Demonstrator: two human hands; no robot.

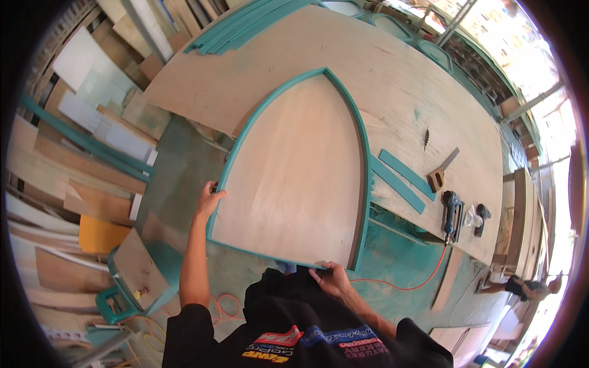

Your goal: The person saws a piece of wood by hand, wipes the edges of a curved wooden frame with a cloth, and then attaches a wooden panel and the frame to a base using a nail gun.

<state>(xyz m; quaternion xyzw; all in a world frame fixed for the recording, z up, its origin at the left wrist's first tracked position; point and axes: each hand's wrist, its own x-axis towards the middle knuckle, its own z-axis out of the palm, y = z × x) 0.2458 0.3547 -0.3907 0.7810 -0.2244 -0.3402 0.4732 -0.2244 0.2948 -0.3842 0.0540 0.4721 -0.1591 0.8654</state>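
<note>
A pointed-arch wooden panel (294, 178) with a raised teal rim extends from in front of my body over the near part of the worktable. My left hand (210, 199) grips the rim on the panel's left side, with the thumb on top and the other fingers curled under the outer edge. At the near end, my right hand (333, 281) closes around the bottom rim close to the right corner. To the right of the panel lie flat teal strips (408, 173), a handsaw (440, 172) with a wooden handle, and a dark nail gun (453, 214).
More teal strips (245, 27) are stacked at the far end of the worktable (429, 86). A red hose (405, 288) runs from the nail gun. Wooden boards (92, 159) lean on the left, near a teal stool (116, 303). Another person (524, 287) is at the far right.
</note>
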